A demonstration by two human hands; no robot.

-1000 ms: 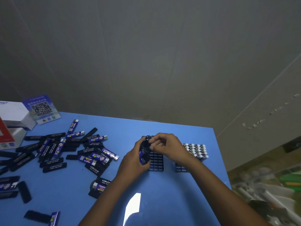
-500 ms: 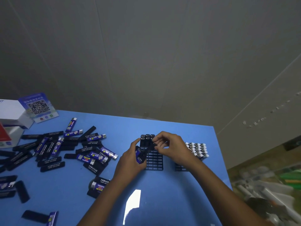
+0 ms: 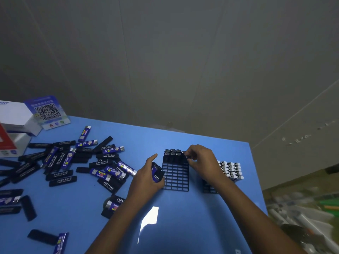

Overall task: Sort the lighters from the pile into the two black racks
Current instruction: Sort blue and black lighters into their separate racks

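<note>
— What are your hands doing?
— My right hand (image 3: 199, 158) is pinching a black lighter (image 3: 184, 155) into the left rack (image 3: 176, 177), far row. My left hand (image 3: 146, 176) is gripping blue lighters (image 3: 156, 171) beside it.
— And the pile?
— The pile (image 3: 69, 162) is lying left on the blue worktop (image 3: 183, 226).

Black lighters (image 3: 172, 154) upright in rack (image 3: 176, 178)

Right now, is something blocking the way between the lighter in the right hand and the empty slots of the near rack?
Nothing visible does. The right hand pinches a lighter directly over the rack, beside the standing black lighters at its far edge. The slots below them are open. The left hand holds spare lighters off the rack's left side.
</note>
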